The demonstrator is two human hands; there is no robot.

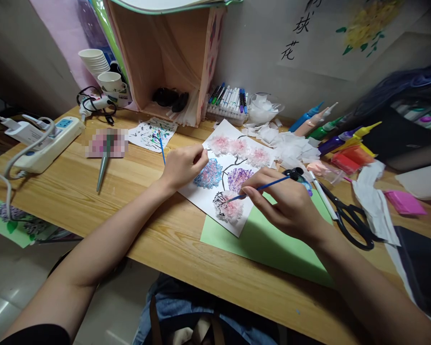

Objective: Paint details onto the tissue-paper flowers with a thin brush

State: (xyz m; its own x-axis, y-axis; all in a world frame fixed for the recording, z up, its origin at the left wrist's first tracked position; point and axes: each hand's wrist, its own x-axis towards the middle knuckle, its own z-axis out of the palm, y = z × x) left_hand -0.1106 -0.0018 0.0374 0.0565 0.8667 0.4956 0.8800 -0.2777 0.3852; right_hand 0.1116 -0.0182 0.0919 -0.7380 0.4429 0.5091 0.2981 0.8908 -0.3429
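My right hand [285, 201] pinches a thin blue paintbrush [266, 186]. Its tip meets the lowest pink tissue-paper flower [233, 209], whose left side carries black strokes. That flower is on a white sheet [237, 230] with several pink flowers along the top, a blue one [209, 173] and a purple one [238, 178], joined by black stem lines. My left hand [185, 165], fingers curled closed, rests at the sheet's left edge; whatever its fingers hold, if anything, is hidden. Behind it a second blue brush [162, 147] lies on a paint-marked paper [151, 134].
Green paper [273, 239] lies under the white sheet. Black scissors [352, 218], a white pen [323, 195], torn tissue [294, 146] and paint bottles [321, 127] crowd the right. A power strip [50, 146] and a grey-green tool [103, 167] are left; a box [165, 57] stands behind.
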